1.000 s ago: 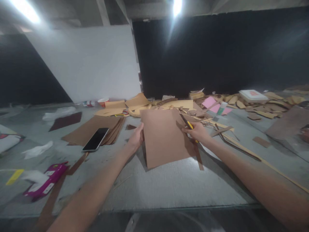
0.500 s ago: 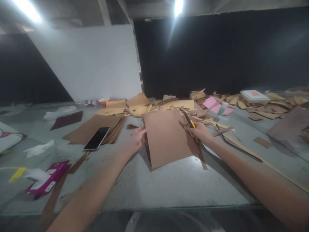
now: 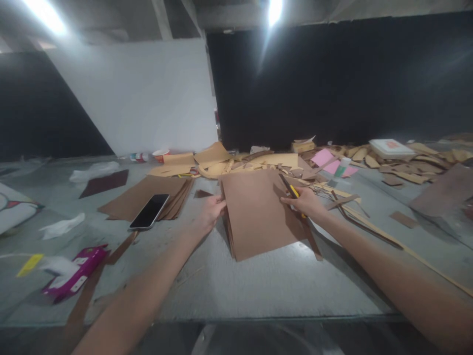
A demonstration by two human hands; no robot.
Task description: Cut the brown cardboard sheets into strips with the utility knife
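Note:
A brown cardboard sheet [image 3: 258, 214] lies on the grey surface in front of me. My left hand [image 3: 211, 211] grips its left edge, fingers curled over it. My right hand [image 3: 302, 201] is closed around a yellow and black utility knife [image 3: 290, 188], whose tip points up and away over the sheet's right side. A narrow cut strip of cardboard [image 3: 312, 240] lies along the sheet's right edge, under my right wrist.
A black phone [image 3: 149, 211] rests on a stack of cardboard sheets [image 3: 144, 196] to the left. A magenta box [image 3: 76, 272] lies near left. Cardboard scraps [image 3: 399, 170], pink paper [image 3: 324, 159] and a white box [image 3: 390, 147] crowd the back right.
My left hand has slid a little to the right along the sheet's left edge, and the sheet has shifted slightly right. The right hand with the knife stays about where it was.

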